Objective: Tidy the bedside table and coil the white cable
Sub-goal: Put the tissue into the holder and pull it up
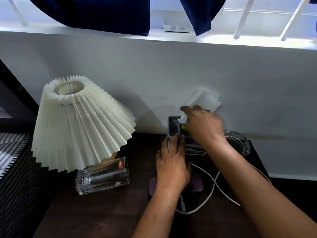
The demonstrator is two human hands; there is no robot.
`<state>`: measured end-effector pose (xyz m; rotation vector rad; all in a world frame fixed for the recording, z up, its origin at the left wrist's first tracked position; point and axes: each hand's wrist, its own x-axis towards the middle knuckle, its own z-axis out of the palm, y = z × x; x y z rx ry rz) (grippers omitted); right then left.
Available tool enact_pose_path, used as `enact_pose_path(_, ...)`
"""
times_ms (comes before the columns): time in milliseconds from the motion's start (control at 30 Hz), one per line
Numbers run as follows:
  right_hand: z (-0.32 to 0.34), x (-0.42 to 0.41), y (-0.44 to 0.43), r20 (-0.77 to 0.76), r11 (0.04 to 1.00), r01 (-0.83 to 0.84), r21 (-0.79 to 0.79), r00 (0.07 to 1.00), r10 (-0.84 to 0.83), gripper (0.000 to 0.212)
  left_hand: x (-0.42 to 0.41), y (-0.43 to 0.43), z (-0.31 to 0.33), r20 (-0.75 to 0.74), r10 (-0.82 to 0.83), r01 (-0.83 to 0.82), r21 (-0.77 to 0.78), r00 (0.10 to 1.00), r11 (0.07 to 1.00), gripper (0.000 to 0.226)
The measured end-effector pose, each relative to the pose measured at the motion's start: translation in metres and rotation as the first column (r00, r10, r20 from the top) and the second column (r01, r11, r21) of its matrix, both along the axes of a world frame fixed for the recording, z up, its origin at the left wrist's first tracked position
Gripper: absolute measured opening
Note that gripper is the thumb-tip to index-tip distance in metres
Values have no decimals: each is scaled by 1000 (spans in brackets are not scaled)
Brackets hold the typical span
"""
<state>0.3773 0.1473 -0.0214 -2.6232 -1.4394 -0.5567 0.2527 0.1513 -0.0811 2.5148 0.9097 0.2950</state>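
A grey plastic holder (173, 126) stands at the back of the dark bedside table (106, 212), against the white wall. My left hand (172, 162) rests on the holder's front edge, fingers flat. Over the holder my right hand (202, 124) pinches a white tissue (204, 100) that billows up against the wall. The white cable (212, 186) lies in loose loops on the table under my right forearm, its plug end near my left wrist. A purple case (197, 186) sits partly hidden beneath my left hand.
A cream pleated lamp (80, 124) stands tilted at the left. A clear drinking glass (103, 176) lies on its side in front of it. A glass ashtray (238, 141) sits at the back right. Striped bedding (12, 160) borders the table's left side.
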Motion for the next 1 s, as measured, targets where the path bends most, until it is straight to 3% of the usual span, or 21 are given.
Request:
enact_pose_path(67,-6,2,5,-23,994,-56,-92,998,54,43,0,1,1,28,5,-5,-2,1000,1000,77)
enact_pose_path(167,-9,16,11,-132,978,-33,-205,991,5,32,0,1,1,32,8,-8,-10,999,1000,76)
enact_pose_path(467,-5,10,24,-101,930,-35,-365,995,-2,30,0,-2,1,47,15,-16,5,999,1000,77)
enact_pose_path(667,-1,4,24,-423,905,-113,-409,903,-78,36,0,-1,0,10,22,-22,12,1000,1000,78)
enact_pose_path(800,8,15,18,-640,975,-92,-201,766,-60,49,0,0,1,6,20,-20,8,1000,1000,78)
enact_pose_path(1000,0,9,19,-358,942,-89,-324,933,-35,45,-1,0,0,34,26,-26,9,999,1000,79)
